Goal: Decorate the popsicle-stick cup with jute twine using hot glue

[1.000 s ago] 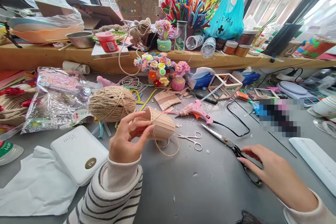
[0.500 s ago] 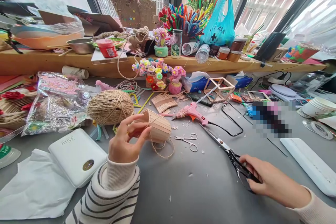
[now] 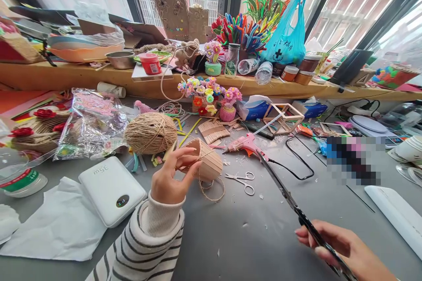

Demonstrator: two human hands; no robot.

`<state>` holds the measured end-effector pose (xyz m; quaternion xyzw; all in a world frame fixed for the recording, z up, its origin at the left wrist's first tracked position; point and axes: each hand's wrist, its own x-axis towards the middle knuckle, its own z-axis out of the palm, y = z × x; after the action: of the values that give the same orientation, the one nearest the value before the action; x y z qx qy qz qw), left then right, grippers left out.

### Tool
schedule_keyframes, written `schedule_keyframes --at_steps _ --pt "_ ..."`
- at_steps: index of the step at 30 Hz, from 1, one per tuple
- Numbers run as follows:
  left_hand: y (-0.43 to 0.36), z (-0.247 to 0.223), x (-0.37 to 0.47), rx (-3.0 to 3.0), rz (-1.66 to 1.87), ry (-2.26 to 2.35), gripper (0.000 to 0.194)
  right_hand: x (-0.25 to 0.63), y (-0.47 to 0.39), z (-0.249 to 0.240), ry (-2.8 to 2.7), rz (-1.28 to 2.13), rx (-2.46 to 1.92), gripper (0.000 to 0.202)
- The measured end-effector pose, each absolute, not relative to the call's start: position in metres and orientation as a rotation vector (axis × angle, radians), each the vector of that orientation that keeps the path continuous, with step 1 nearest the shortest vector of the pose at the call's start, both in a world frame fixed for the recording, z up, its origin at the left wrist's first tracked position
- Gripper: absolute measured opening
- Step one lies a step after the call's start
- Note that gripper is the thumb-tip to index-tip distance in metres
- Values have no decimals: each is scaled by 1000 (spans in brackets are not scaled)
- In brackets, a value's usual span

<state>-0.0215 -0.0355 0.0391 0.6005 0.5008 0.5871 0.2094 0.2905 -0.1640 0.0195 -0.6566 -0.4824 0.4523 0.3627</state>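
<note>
Between the thumb and fingers of my left hand (image 3: 174, 173) is the rim of a small cup made of wooden sticks (image 3: 209, 162), tilted on its side. A thin twine (image 3: 216, 199) hangs from the rim and loops on the table below. My right hand (image 3: 336, 246) grips the black handles of large scissors (image 3: 283, 191), raised with their blades closed and pointing toward the pink glue gun (image 3: 245, 142). Small silver scissors (image 3: 244, 180) lie between the two hands. Behind my left hand sits a big ball of jute twine (image 3: 150, 132).
On the left lie a white power bank (image 3: 112, 191) and white paper (image 3: 62, 224). A long white case (image 3: 394, 213) is at the right. Craft sticks (image 3: 212, 131), crocheted flowers (image 3: 201, 92) and a wooden frame (image 3: 284, 117) stand further back, below a cluttered ledge (image 3: 145, 85).
My right hand has lifted the large scissors off the table and turned them edge-on. My left hand keeps its hold on the stick cup. The whole view has shifted slightly left.
</note>
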Motion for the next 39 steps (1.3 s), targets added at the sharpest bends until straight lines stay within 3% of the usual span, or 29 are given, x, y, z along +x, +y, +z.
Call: schedule_keyframes --at_steps 5,14,39 --pt "-36 37 -19 1429 1621 1328 31 258 -134 11 -1594 692 -1622 29" --pt "-35 36 -17 1215 1564 1202 42 226 -119 -5 -1952 285 -1518 31" --pt "-37 34 -16 1200 1541 1207 39 222 -122 -12 -2129 -16 -1352 34"
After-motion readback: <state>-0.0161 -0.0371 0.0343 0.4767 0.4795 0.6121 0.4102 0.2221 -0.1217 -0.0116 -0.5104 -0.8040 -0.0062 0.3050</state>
